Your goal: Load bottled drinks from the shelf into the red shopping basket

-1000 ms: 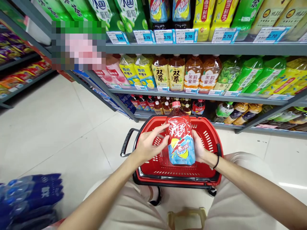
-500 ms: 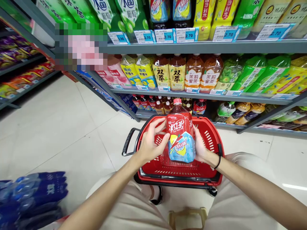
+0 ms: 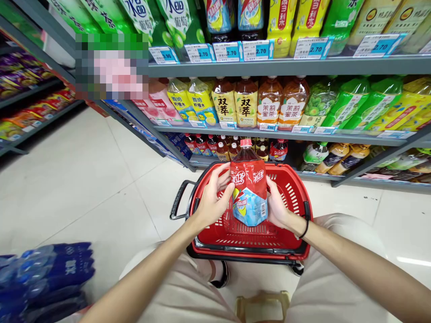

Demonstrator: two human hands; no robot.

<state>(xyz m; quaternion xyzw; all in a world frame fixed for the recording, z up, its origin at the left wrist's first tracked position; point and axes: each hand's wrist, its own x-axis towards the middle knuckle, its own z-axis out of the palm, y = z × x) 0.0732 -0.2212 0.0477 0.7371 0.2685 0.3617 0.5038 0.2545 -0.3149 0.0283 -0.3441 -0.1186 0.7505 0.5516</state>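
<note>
Between our two hands, we hold a red-and-blue ice tea bottle over the red basket, its pinkish-red cap pointing away from us. Our left hand cups the bottle's left side, thumb spread from the fingers; our right hand grips its right side — a black band circles that wrist. Whether the bottle touches the basket's floor, we cannot tell. A black handle juts from the basket's left end. Beyond the basket stand the shelves — rows of drink bottles, price tags along the edges. Left of the basket, nearer us, sit blue-wrapped bottles.
</note>
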